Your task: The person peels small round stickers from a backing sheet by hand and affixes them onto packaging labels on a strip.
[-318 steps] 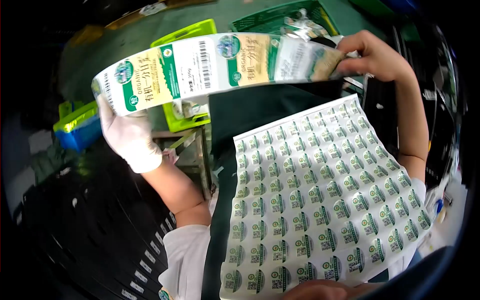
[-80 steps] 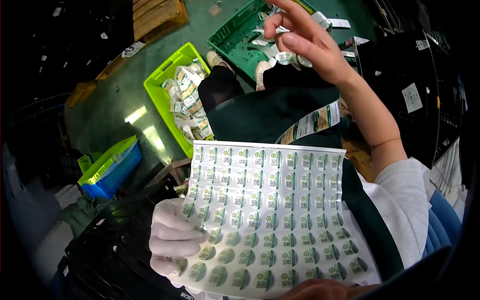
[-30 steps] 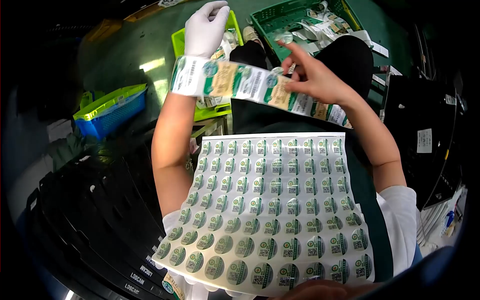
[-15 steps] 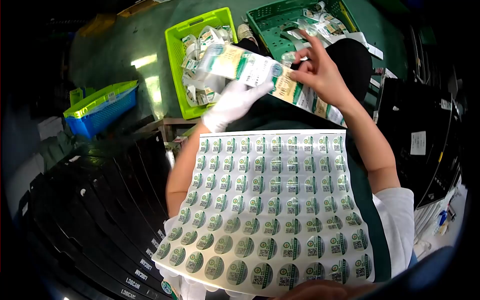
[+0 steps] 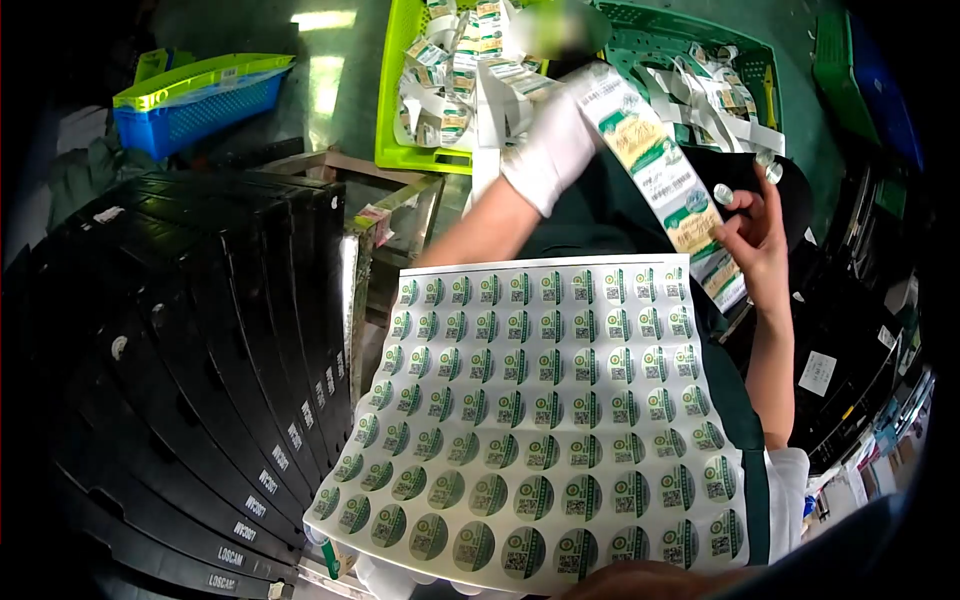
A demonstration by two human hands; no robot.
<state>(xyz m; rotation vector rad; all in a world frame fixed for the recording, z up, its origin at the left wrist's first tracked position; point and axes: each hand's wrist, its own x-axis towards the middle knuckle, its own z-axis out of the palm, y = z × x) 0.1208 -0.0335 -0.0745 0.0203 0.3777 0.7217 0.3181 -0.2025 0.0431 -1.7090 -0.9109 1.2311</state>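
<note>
Above the sheet of round stickers [image 5: 550,380], in the head camera's view, the strip of printed labels [image 5: 655,170] had just been swung round. Half a second earlier it was slanted more gently, with the gloved left hand [image 5: 560,140] set by its lower edge; now it was run steeply downward, its upper end met by the glove. By that shift, it was judged, the strip had been drawn straighter between both hands, its printed face better presented to the fingers. Whether it was gripped on the left could not be made out, so blurred were the fingers. The bare right hand [image 5: 760,245] was held half-spread, its thumb laid on the strip; one small sticker [image 5: 722,193] was carried on one fingertip, a second sticker [image 5: 772,173] on another, any pinch behind being hidden. On to the crates: the yellow-green crate [image 5: 425,158] was heaped with looped label strips [image 5: 465,75], the green crate [image 5: 690,22] littered with curled white strips [image 5: 700,100] and printed pieces.
</note>
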